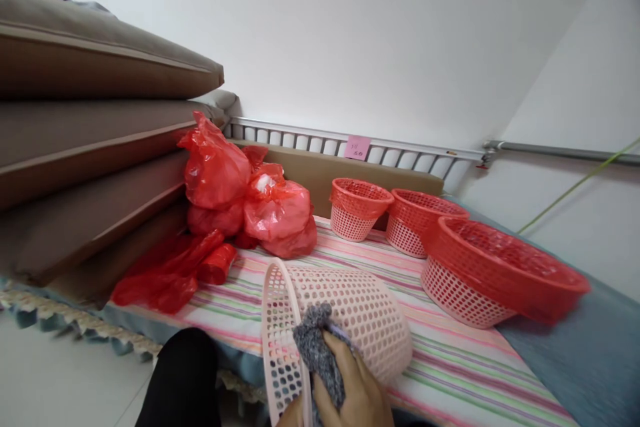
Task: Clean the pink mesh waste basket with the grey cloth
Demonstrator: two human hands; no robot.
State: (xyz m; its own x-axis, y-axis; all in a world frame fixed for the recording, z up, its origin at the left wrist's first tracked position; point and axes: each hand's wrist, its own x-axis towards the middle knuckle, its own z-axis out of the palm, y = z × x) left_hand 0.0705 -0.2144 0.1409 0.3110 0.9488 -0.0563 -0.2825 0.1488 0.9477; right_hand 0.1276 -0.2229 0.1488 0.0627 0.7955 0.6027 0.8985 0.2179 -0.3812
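A pale pink mesh basket (350, 307) lies on its side on the striped bedcover, its mouth turned to the left. My right hand (355, 390) is at the bottom edge, fingers closed round a grey knitted cloth (315, 347) and pressing it against the basket's rim and wall. Only a sliver of my left hand (290, 417) shows, at the bottom edge beside the basket's rim, with its fingers hidden.
Three red mesh baskets (360, 208) (425, 220) (500, 270) stand in a row at the right. Red plastic bags (250, 203) are piled against stacked brown cushions (90, 147) on the left. A metal rail (360, 140) runs along the white wall. Something black (183, 380) sits at bottom left.
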